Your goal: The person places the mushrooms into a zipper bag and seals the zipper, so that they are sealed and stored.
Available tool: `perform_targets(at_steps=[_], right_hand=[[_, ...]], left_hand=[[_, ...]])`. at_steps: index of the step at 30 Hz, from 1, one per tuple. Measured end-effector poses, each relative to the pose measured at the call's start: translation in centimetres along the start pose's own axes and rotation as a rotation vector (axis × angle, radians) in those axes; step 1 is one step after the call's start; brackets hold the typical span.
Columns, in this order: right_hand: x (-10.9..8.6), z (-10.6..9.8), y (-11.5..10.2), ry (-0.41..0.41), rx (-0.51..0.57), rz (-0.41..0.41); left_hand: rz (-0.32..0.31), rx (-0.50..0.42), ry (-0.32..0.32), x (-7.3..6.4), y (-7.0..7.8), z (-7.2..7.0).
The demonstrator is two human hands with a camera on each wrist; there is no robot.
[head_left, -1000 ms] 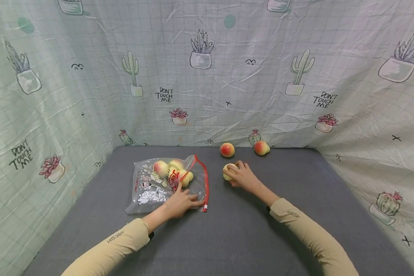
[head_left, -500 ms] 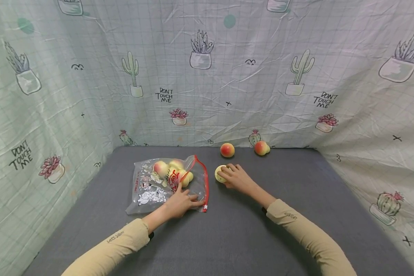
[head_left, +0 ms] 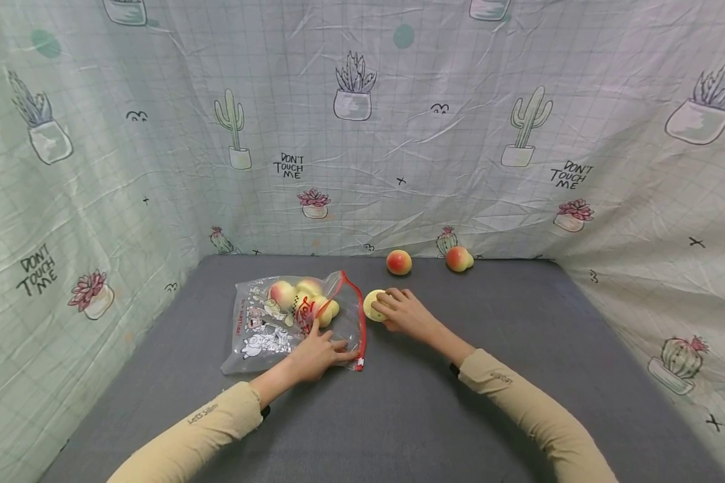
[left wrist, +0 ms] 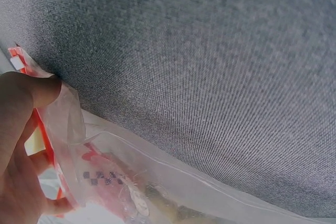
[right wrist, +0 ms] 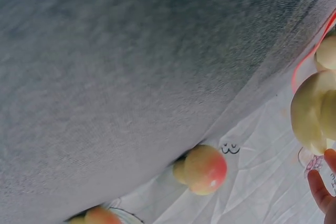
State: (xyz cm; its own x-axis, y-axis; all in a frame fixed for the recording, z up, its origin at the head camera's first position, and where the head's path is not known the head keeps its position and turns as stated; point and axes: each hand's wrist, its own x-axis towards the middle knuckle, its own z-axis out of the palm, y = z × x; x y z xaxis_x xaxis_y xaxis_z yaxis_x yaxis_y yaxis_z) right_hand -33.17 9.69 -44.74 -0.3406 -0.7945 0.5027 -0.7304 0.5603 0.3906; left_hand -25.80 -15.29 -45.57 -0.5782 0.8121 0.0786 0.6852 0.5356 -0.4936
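Observation:
My left hand [head_left: 314, 354] pinches the open edge of a clear zip bag [head_left: 258, 365] near its slider. In the left wrist view, the thumb lies on one side of the plastic and the fingers on the other, by the red zip [left wrist: 46, 137]. Several yellow-and-red peaches [head_left: 282, 295] show through the bag. My right hand [head_left: 409, 315] grips a pale yellow peach [head_left: 371, 306] from above, just right of the bag's red-edged mouth. Only fingertips of that hand [right wrist: 321, 191] show in the right wrist view, beside the lobed peach [right wrist: 307, 111].
Two red-and-yellow peaches, a rounder one [head_left: 399, 262] and one with a small bulge [head_left: 458, 259], lie along the back edge of the grey table [head_left: 362, 429]. A patterned curtain [head_left: 399, 134] hangs behind and on both sides.
My right hand has moved left with the peach, from below the rounder back peach to right by the bag's mouth. The left hand and the bag have stayed in place.

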Motion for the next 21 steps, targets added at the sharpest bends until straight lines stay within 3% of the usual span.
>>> perform_targets(at_steps=[8,21], right_hand=[[0.7,0.4,-0.7,0.02,0.071,0.004],[1.8,0.4,-1.6,0.006,0.096,0.032]], left_hand=[[0.021,0.038,0.043,0.1,-0.2,0.3],[0.044,0.079,0.071,0.1,-0.2,0.0]])
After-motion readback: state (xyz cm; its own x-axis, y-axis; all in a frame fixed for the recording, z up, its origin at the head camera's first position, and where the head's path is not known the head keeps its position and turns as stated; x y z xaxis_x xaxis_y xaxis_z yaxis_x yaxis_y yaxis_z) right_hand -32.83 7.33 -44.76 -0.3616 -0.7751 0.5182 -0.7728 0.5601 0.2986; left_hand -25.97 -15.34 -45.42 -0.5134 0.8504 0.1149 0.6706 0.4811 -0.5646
